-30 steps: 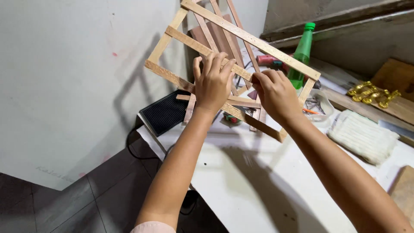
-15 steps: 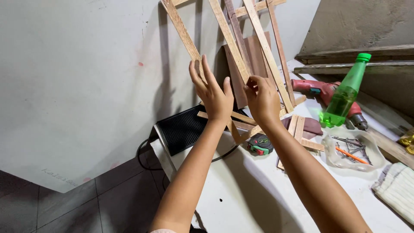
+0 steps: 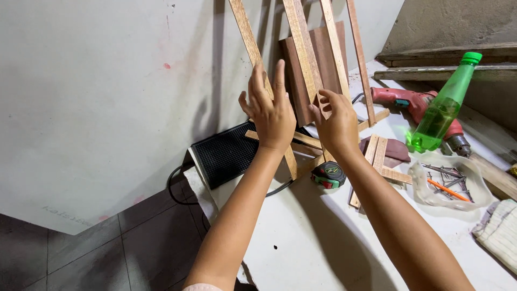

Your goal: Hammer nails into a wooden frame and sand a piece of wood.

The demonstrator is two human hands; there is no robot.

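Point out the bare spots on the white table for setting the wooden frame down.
Bare: the white table near its front edge, between tape measure and folded cloth. Crowded: the back, with wood strips, nail tray, green bottle and drill.

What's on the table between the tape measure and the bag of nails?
Short wooden strips lie between the tape measure and the bag of nails, in the head view.
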